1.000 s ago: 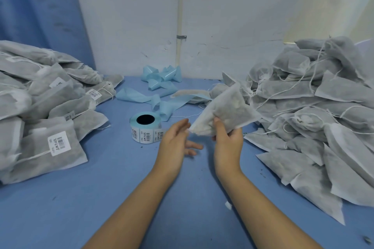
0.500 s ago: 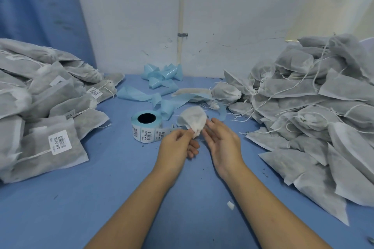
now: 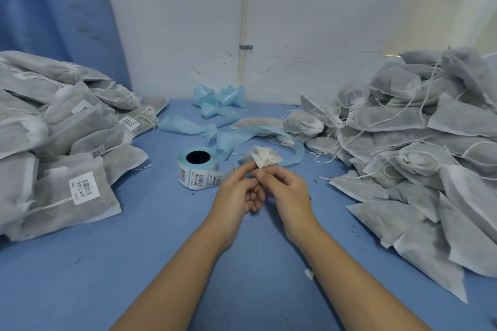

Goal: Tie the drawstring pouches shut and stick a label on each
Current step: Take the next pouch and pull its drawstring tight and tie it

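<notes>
both hands (image 3: 259, 173) now pinch the bunched pouch (image 3: 265, 159) at its neck, lower and more gathered than before.

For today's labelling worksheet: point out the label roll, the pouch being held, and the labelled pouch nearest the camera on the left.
label roll (image 3: 198, 169), head view, on its printed side wall.
held pouch (image 3: 265, 159), head view, on its gathered white fabric.
labelled pouch (image 3: 84, 187), head view, on its barcode sticker.

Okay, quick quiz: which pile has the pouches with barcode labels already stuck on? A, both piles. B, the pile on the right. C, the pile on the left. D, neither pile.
C: white barcode labels show on pouches in the left pile, while the right pile shows only bare fabric and loose strings.
</notes>
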Motion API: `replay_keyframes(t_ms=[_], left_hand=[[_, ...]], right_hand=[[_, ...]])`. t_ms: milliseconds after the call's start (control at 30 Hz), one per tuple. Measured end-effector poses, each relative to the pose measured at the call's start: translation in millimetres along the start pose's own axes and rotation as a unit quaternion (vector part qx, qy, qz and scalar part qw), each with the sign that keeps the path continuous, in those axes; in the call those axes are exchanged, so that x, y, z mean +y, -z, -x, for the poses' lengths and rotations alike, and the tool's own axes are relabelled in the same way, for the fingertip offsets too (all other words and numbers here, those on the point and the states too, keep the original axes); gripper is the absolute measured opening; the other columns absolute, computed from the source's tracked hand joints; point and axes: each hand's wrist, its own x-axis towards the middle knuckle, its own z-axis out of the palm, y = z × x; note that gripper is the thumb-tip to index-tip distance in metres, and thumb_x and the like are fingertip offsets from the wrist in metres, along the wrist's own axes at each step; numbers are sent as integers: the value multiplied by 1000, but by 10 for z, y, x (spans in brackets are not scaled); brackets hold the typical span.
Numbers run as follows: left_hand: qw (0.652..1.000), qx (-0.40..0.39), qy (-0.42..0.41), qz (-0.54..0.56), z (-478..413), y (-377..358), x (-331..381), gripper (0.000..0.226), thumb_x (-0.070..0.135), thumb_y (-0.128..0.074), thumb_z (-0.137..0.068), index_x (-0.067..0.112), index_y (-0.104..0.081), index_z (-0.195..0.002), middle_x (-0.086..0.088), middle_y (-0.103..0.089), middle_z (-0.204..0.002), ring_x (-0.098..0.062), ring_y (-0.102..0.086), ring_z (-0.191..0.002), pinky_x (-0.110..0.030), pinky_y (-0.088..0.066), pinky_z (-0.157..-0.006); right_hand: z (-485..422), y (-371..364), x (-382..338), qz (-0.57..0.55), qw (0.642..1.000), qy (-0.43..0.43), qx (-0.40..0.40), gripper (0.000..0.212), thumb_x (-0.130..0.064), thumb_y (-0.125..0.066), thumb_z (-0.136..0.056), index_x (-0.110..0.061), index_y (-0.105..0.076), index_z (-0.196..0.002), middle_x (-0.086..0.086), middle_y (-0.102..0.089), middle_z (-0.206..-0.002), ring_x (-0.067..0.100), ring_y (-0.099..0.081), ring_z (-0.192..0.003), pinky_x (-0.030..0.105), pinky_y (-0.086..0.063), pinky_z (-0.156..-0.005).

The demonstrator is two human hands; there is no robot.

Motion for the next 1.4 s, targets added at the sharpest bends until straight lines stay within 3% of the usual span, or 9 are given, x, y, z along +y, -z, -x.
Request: replay_keyframes(t_ms=[133,300,533,633,733,833,1067,1233,1400], left_hand=[[998,15,2,-62,-13,-19,-13,46,-8,-37,-86,18,-60,-116,2,-40,-41,-8,-33,-37,-18,-24,-38],[997,11,22,-68,-25,-97,-3,50,-7,-38,-83,36,-60,-99,2,-40,-40,-7,-33,-35,-17,-25,-36],[986,40,-24,-159,25,-71,-79,23,1,-44,-92,13,-59,-104,0,-57,-49,-8,-45,-39,-15,-36,-42],[950,98,-106,-276,60,-46,-128,11,13,-50,-96,17,-59,-90,3,-61,-60,0,-51,-49,-11,-37,-50],[883,132,-176,-415,53,7,-134,13,21,-50,-97,14,-59,-90,6,-58,-71,-11,-53,-69,-26,-41,-63],[860,155,-190,-447,33,55,-122,15,23,-49,-97,14,-60,-92,3,-61,-84,-15,-54,-79,-32,-42,-69],[847,196,-199,-452,25,61,-131,10,25,-53,-94,18,-57,-89,8,-49,-101,-1,-41,-74,-28,-35,-65],[861,111,-288,-404,63,9,-108,10,13,-52,-95,16,-57,-87,20,-44,-118,13,-51,-84,-21,-41,-70],[900,28,-300,-314,55,-6,-78,18,-1,-45,-97,6,-58,-107,12,-54,-124,18,-43,-112,-8,-36,-92]], right_hand=[[-34,30,7,-52,997,-37,40,24,1,-62,-82,-11,-72,-63,9,-65,-67,25,-56,-71,35,-45,-73],[-63,64,-13,-136,983,-72,95,24,3,-59,-83,-9,-72,-67,2,-72,-72,10,-63,-70,18,-46,-66],[-93,81,-5,-177,976,-86,90,11,-2,-58,-88,-2,-68,-85,5,-73,-80,11,-68,-77,18,-52,-71],[-99,111,-4,-211,972,-82,61,11,-4,-53,-92,-4,-62,-87,9,-73,-84,14,-71,-83,20,-55,-74],[-107,121,-9,-207,974,-82,48,11,-9,-50,-93,-9,-59,-87,7,-74,-85,11,-70,-84,21,-52,-77],[-124,131,-19,-193,976,-75,68,12,-13,-53,-93,-12,-62,-86,1,-67,-75,7,-64,-69,22,-44,-71],[-58,83,28,157,977,63,128,20,-18,-52,-94,-13,-58,-76,-10,-50,-56,7,-43,-57,22,-35,-57],[-3,54,20,397,903,123,107,21,-21,-49,-92,-22,-49,-71,-8,-53,-79,17,-47,-85,33,-33,-66],[66,2,27,460,865,182,81,23,-12,-48,-91,-17,-62,-109,-6,-59,-118,15,-45,-109,32,-39,-88]])
